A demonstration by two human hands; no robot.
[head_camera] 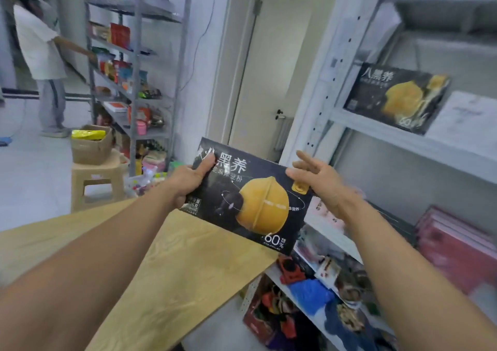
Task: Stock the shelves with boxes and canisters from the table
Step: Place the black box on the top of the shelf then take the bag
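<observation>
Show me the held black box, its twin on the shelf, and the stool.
held black box point(262, 208): head view, yellow print.
twin box point(400, 100): head view, front face.
stool point(96, 172): head view, seat edge.

A person point(37, 41) in white stands far left; a brown box point(91, 149) sits on a beige stool point(94, 170).

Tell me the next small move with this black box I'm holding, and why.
Probably close the right hand on the right edge of the black box: only the left hand grips it, the right is open near its corner. Two hands would steady lifting it beside the matching box on the white shelf.
</observation>
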